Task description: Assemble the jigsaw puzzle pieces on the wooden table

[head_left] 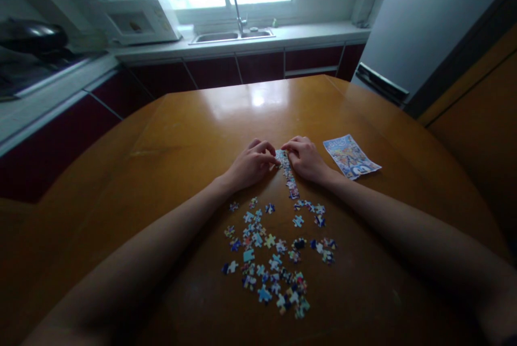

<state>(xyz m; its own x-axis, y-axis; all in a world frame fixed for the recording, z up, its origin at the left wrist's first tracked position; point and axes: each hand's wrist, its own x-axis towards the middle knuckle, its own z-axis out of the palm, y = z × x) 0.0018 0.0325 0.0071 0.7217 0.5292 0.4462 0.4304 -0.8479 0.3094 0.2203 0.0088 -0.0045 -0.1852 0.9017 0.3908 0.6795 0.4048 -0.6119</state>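
Note:
A narrow strip of joined jigsaw pieces lies flat on the table, running from between my hands towards me. My left hand is at the strip's upper left edge, its fingers bent and its fingertips closed at a small puzzle piece. On the other side, my right hand has curled fingers, with index finger and thumb pressed against the strip's upper right end. Nearer to me, many loose puzzle pieces are scattered, some overlapping or joined in small clusters.
A creased printed picture sheet lies right of my right hand on the wooden table. Beyond the table are a counter with a sink and faucet, a microwave, a pan at left, and a fridge at right.

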